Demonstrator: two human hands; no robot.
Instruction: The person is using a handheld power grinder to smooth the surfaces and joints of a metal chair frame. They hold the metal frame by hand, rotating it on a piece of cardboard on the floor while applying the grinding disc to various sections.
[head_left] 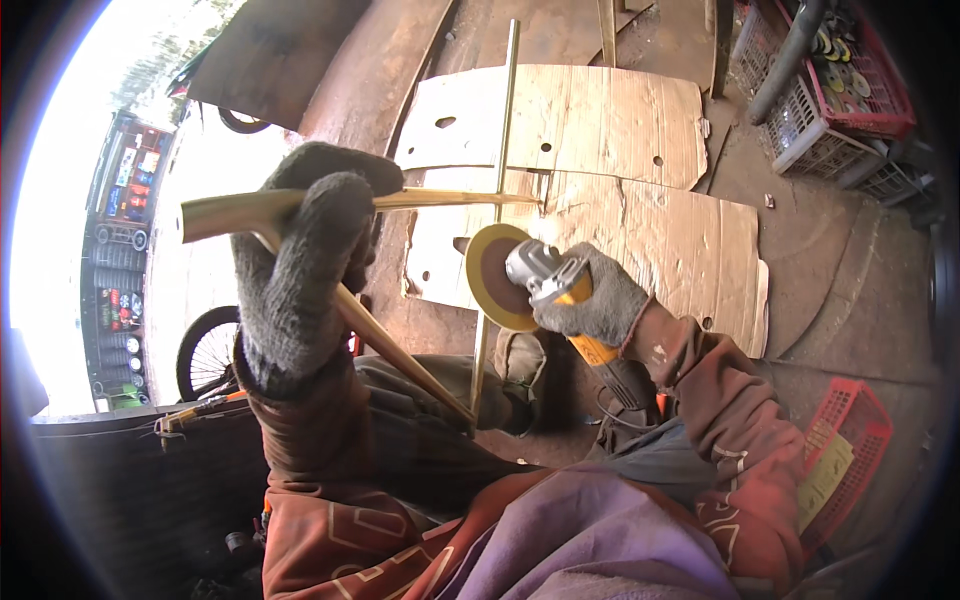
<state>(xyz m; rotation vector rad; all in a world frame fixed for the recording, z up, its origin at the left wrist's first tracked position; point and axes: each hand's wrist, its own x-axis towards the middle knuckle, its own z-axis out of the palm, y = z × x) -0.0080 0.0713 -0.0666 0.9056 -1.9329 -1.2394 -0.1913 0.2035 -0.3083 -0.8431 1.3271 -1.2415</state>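
My left hand [310, 265], in a grey knit glove, is closed around a gold-coloured metal tube frame [225, 215] and holds it up. From its thick end, two tapering arms spread out, and a long thin bar [509, 110] crosses beyond them. In my right hand [605, 297], also gloved, is a yellow and black angle grinder [593, 350]. Its yellow-rimmed brown disc [487, 268] covers part of the bar in the picture. I cannot tell whether the disc touches the metal. The palm side of my left hand is hidden.
Flattened cardboard [640, 215] lies on the brown ground ahead. Crates [800, 140] with several discs stand at far right, and a red basket [865, 430] sits at right. A spoked wheel [208, 350] is at left. My shoe [522, 365] is below the disc.
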